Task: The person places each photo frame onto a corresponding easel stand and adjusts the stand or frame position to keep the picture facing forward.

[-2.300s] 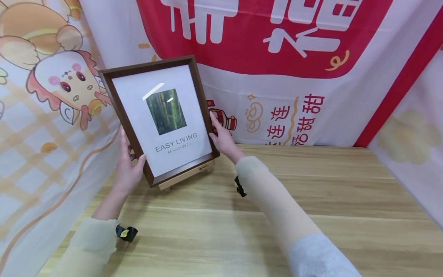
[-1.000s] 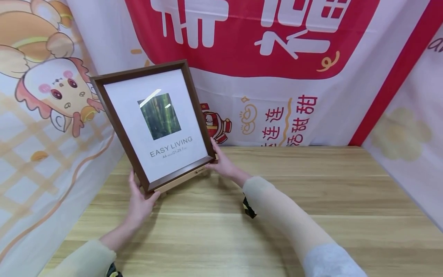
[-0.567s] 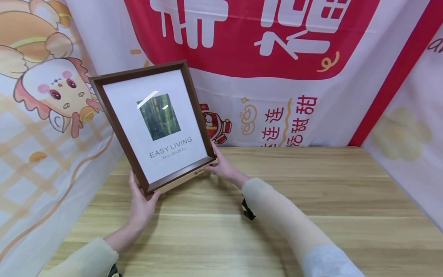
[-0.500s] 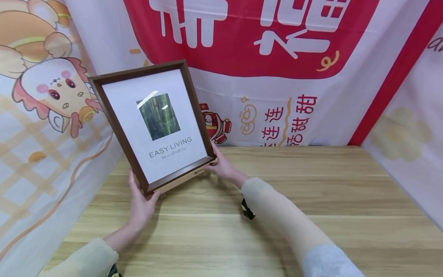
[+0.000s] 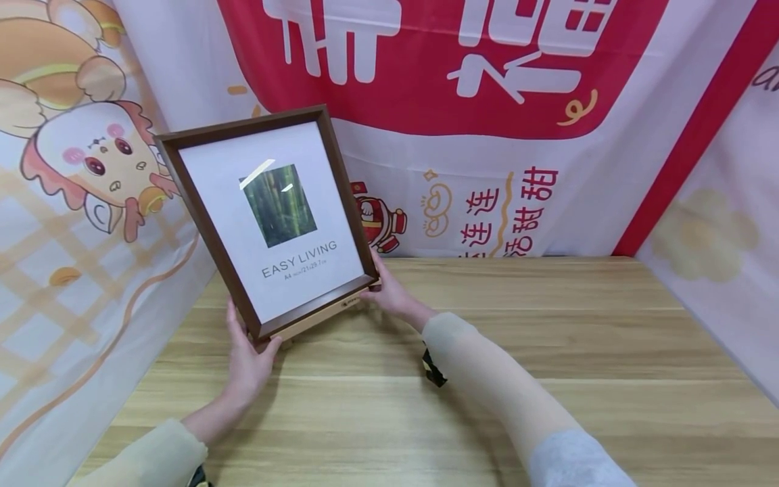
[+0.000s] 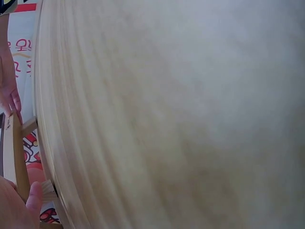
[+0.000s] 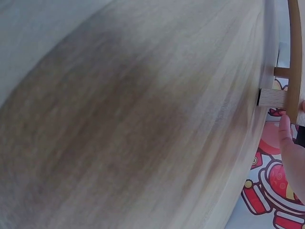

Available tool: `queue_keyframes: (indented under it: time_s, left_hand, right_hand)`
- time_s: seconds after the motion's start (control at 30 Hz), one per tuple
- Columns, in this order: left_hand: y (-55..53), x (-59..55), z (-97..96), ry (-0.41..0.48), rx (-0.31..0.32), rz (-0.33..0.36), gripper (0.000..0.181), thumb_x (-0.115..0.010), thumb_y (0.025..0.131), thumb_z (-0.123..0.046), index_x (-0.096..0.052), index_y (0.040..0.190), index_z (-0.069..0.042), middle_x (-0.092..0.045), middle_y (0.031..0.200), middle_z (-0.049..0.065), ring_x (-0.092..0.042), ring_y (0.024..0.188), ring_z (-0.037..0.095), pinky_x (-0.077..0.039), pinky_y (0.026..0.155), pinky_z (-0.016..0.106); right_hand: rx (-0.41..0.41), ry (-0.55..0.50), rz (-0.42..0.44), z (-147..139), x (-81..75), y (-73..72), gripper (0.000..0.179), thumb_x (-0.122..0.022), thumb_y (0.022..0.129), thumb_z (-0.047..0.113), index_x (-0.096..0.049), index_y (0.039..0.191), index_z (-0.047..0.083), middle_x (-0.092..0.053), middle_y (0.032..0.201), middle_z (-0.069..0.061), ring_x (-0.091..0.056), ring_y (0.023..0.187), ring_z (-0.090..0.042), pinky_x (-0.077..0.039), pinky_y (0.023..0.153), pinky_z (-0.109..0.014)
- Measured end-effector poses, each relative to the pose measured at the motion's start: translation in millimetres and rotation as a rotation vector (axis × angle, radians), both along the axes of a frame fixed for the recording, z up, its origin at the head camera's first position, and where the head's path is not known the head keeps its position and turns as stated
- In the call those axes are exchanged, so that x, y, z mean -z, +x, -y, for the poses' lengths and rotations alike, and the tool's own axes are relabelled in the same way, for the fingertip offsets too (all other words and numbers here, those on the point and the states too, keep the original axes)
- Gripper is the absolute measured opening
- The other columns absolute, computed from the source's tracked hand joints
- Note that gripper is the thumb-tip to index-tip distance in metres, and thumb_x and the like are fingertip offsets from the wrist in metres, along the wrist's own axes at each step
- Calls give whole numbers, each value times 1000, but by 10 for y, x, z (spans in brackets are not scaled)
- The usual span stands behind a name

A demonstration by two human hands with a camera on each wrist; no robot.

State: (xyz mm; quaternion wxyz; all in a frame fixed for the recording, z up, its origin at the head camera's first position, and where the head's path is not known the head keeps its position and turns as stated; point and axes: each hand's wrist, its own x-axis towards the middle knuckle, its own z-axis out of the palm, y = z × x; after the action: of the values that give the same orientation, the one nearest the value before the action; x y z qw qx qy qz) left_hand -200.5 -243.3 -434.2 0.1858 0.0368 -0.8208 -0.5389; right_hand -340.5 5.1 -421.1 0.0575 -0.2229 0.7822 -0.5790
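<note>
A dark brown picture frame [image 5: 274,210] with a green bamboo print and the words EASY LIVING leans back on a light wooden easel [image 5: 322,312] in the head view. My left hand [image 5: 248,362] grips the easel's left lower end, thumb in front and fingers behind. At the other end, my right hand [image 5: 392,291] holds the ledge, its thumb low on the front. Both wrist views catch the easel's ledge [image 6: 14,152] and short wooden feet at the image edge. Most of the easel is hidden behind the frame.
Beneath the easel lies a wood-grain table [image 5: 548,352]. A printed cloth [image 5: 456,101] with a big red patch hangs behind it. Cartoon-patterned cloth [image 5: 79,270] covers the left side, and more pale cloth [image 5: 724,223] hangs at the right.
Both hands have slid down from the frame's sides to the easel's lower ends. The framed picture sits slightly left in view, mostly from head motion. Over the last half second, almost nothing moves.
</note>
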Motion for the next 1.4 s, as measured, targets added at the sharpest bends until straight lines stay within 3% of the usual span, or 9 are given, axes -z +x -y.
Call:
queue_keyframes:
  time_s: [0.17, 0.3, 0.43, 0.67, 0.8, 0.87, 0.97, 1.1, 1.4]
  left_hand:
    - [1, -5, -3, 33, 8, -1, 113, -60, 87, 14, 18, 151, -37, -31, 148, 29, -44, 125, 42, -55, 77, 21]
    - [10, -14, -8, 38, 10, 11, 113, -59, 87, 14, 19, 152, -36, -30, 147, 30, -46, 121, 44, -59, 64, 32]
    - [19, -17, -17, 21, 10, 19, 113, -59, 87, 14, 20, 152, -34, -30, 147, 31, -47, 119, 44, -59, 63, 34]
    - [22, -1, -75, 0, 28, 23, 115, -60, 87, 14, 19, 151, -38, -31, 145, 33, -49, 116, 46, -59, 61, 35]
    - [26, 4, -126, -30, 40, 19, 115, -61, 87, 12, 19, 151, -38, -29, 147, 32, -44, 122, 46, -58, 72, 33]
    - [22, 8, -158, -46, 47, 7, 114, -62, 87, 12, 19, 152, -35, -28, 149, 31, -41, 127, 46, -54, 87, 37]
    - [3, 11, -210, -58, 69, -1, 114, -62, 87, 12, 19, 151, -36, -27, 149, 30, -39, 128, 46, -48, 96, 44]
    - [-24, 12, -287, -64, 99, -3, 116, -62, 87, 11, 20, 150, -42, -29, 147, 31, -41, 127, 46, -44, 99, 51]
    - [-83, 44, -514, -55, 155, -15, 113, -63, 87, 10, 17, 153, -35, -30, 145, 31, -39, 128, 45, -36, 107, 52]
  right_hand:
    - [-13, 5, -11, 3, -7, 10, 108, -65, 82, -17, -3, 157, 28, -1, 162, -8, -45, 127, -33, -49, 96, -35]
    - [-1, 17, 1, -1, -16, 31, 109, -66, 82, -15, -2, 157, 32, -4, 162, -9, -43, 130, -33, -46, 100, -36]
    - [5, 17, -3, -17, -17, 54, 110, -66, 81, -15, -3, 157, 33, -14, 160, -14, -43, 129, -34, -43, 102, -38]
    - [26, -12, -2, -106, 7, 106, 110, -66, 80, -17, -3, 158, 29, -19, 157, -19, -54, 116, -36, -53, 88, -34]
    - [41, -20, -15, -187, 16, 144, 109, -65, 80, -18, -4, 158, 28, -24, 155, -22, -55, 113, -36, -54, 86, -33]
    - [42, -30, -19, -236, 26, 159, 107, -64, 81, -19, -5, 158, 26, -27, 153, -24, -55, 113, -38, -54, 87, -35]
    - [54, -29, -26, -323, 34, 183, 106, -64, 81, -19, -4, 158, 24, -29, 151, -26, -55, 113, -39, -54, 87, -36]
    - [67, -48, -36, -442, 43, 222, 107, -63, 80, -21, -4, 158, 23, -31, 149, -27, -57, 110, -39, -55, 86, -36]
    - [123, -94, -12, -734, 89, 339, 104, -60, 80, -23, -4, 157, 17, -22, 153, -25, -56, 109, -43, -54, 87, -37]
